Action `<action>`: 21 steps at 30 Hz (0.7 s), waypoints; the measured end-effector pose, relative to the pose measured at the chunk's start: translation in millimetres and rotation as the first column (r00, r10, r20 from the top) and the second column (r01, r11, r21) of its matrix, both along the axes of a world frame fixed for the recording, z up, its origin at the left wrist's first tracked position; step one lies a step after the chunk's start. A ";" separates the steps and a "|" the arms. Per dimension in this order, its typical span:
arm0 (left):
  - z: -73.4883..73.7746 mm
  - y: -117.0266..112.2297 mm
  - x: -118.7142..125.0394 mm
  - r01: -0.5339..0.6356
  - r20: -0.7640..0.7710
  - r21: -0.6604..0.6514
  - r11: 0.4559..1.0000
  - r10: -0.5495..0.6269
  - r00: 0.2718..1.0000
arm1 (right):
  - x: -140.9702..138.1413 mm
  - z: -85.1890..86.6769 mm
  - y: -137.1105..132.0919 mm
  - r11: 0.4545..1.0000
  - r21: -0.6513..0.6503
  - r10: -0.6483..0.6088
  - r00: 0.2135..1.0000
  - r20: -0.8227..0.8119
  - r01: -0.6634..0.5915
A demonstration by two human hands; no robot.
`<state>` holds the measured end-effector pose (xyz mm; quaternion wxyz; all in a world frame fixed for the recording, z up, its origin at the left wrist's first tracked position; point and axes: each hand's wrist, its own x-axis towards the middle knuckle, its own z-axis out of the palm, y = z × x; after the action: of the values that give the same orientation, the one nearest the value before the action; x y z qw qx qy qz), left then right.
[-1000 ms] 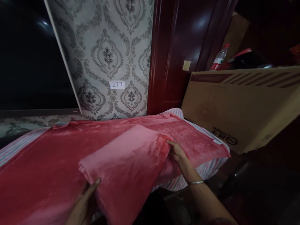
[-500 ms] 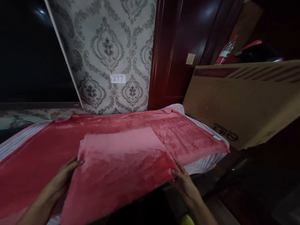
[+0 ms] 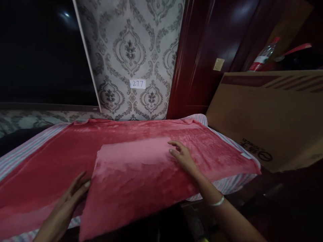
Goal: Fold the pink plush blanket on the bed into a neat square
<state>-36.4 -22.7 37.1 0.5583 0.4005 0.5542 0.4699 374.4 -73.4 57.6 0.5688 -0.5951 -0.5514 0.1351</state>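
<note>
A folded pink plush blanket (image 3: pixel 136 181) lies on top of a larger spread-out red-pink plush blanket (image 3: pixel 63 154), its near edge hanging past the front of the surface. Beside its left edge is my left hand (image 3: pixel 68 201), with fingers extended and apart. My right hand (image 3: pixel 183 158) rests at the far right corner of the folded piece, its fingers loosely spread and holding nothing. A bracelet (image 3: pixel 218 201) circles my right wrist.
Striped cloth (image 3: pixel 237 181) shows under the spread blanket. A large cardboard box (image 3: pixel 252 111) stands at the right, with a plastic bottle (image 3: pixel 263 57) behind its top edge. A dark screen (image 3: pixel 42 53) and a patterned wall (image 3: pixel 131 50) are behind.
My right hand has let go of the folded blanket's near right edge and moved up to its far right corner. My left hand has loosened from the left edge. The view has shifted slightly left.
</note>
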 end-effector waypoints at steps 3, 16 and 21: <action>-5.4 -15.4 -10.0 0.032 -0.004 -0.008 0.999 -0.032 0.999 | -7.0 4.3 46.2 0.989 -0.110 0.119 0.981 0.154 -0.103; -10.1 -38.5 21.6 -0.007 -0.145 0.081 0.997 0.019 0.989 | -19.0 16.0 163.9 0.746 -0.580 0.552 0.791 0.263 -0.328; -10.3 -48.9 28.9 -0.033 -0.091 0.124 0.992 0.044 0.995 | -20.9 18.2 171.2 0.684 -0.660 0.545 0.819 0.179 -0.311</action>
<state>-7.5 -71.7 26.8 0.4969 0.4448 0.5575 0.4944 353.5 97.8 75.8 0.1884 -0.6095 -0.6990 0.3230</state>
